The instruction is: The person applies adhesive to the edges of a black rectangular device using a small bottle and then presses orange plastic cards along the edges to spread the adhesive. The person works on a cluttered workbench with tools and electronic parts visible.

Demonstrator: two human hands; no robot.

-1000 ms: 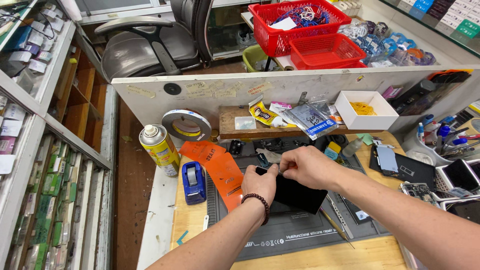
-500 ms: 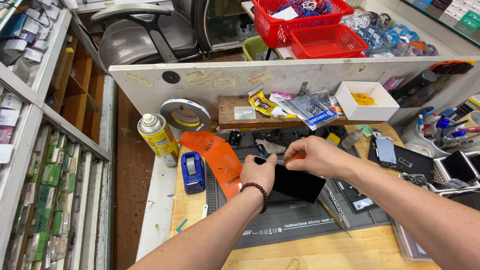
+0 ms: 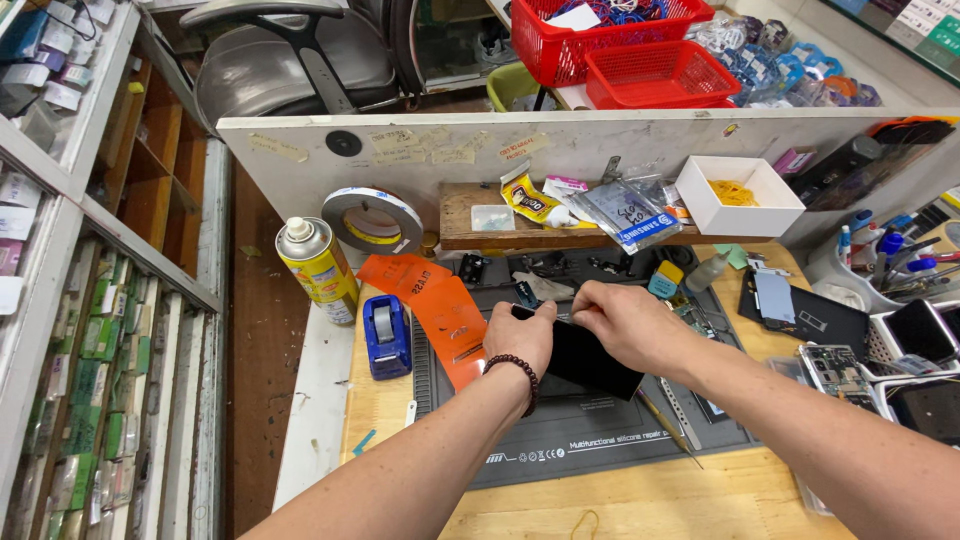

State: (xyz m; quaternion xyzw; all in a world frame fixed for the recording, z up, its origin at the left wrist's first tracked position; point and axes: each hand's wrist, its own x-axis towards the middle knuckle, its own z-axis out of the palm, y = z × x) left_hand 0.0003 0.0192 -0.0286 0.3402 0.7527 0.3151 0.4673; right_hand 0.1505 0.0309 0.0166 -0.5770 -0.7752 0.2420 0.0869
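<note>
Both hands hold a flat black phone [image 3: 588,362] over the dark grey silicone work mat [image 3: 600,440]. My left hand [image 3: 520,338], with a dark bead bracelet on the wrist, grips the phone's left edge. On the upper right part of the phone my right hand [image 3: 625,322] rests, its fingertips meeting the left hand's at the top edge. An orange plastic sheet [image 3: 440,305] lies just left of the left hand.
A blue tape dispenser [image 3: 386,335] and a yellow spray can [image 3: 318,268] stand at the left. A tape roll [image 3: 372,220] leans on the white partition. A white box [image 3: 738,195], packets on a wooden shelf [image 3: 470,225], circuit boards [image 3: 838,370] and red baskets [image 3: 660,75] lie beyond.
Both hands stay on the black phone. My view has shifted slightly, and the fingertips have drawn closer together at the phone's top edge.
</note>
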